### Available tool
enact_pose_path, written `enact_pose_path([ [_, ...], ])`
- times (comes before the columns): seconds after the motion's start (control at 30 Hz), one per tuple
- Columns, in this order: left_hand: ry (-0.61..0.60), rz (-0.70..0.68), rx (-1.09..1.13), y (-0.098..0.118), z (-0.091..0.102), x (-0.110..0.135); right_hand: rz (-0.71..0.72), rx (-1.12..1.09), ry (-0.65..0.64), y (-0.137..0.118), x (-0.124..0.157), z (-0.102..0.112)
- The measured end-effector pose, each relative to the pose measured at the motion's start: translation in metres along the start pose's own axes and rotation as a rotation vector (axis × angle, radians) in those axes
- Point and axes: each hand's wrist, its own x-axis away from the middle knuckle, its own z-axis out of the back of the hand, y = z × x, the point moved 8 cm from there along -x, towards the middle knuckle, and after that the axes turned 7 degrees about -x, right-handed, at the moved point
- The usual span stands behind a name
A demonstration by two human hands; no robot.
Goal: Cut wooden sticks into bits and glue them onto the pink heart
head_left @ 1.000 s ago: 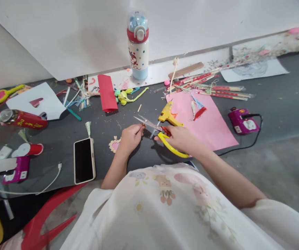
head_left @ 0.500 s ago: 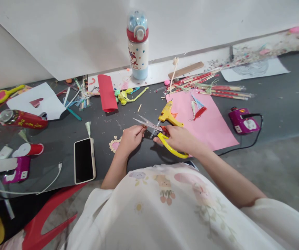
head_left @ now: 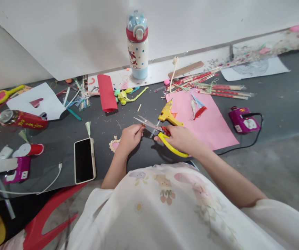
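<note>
My right hand (head_left: 177, 137) is closed round the yellow handles of a pair of scissors (head_left: 172, 147), whose blades point left with the tips apart. My left hand (head_left: 131, 138) is pinched just below the blade tips; what it holds, if anything, is too small to make out. Beside my left wrist lies a pink heart-shaped piece (head_left: 115, 143) with a pale beaded-looking border. Just beyond the scissors, a yellow glue gun (head_left: 169, 114) rests with its nozzle near the blades. It lies partly on a sheet of pink paper (head_left: 212, 125).
A bottle (head_left: 139, 59) stands at the back. Left of my hands are a phone (head_left: 84, 161), a red can (head_left: 23, 119) and a red folded paper (head_left: 107, 93). Wrapped sticks (head_left: 222, 92), small tassels (head_left: 198, 109) and a purple power socket (head_left: 243, 121) with a black cable lie right.
My left hand has shifted very slightly left, away from the scissors. The scissors and my right hand are nearly where they were.
</note>
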Motion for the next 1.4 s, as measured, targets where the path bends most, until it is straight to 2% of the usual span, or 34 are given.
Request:
enact_pose_path([
  [0.23, 0.011, -0.003, 0.080, 0.004, 0.005, -0.001, 0.152, -0.101, 0.049, -0.006, 0.002, 0.004],
  [0.37, 0.034, -0.012, 0.073, 0.006, 0.008, 0.000, 0.184, -0.134, 0.062, -0.007, 0.004, 0.004],
  [0.9, 0.135, -0.148, -0.133, 0.011, 0.010, 0.005, 0.184, -0.096, 0.034, -0.010, 0.004, -0.001],
  [1.4, 0.027, -0.030, -0.029, 0.004, 0.006, 0.004, 0.150, -0.245, -0.082, -0.001, -0.002, -0.008],
])
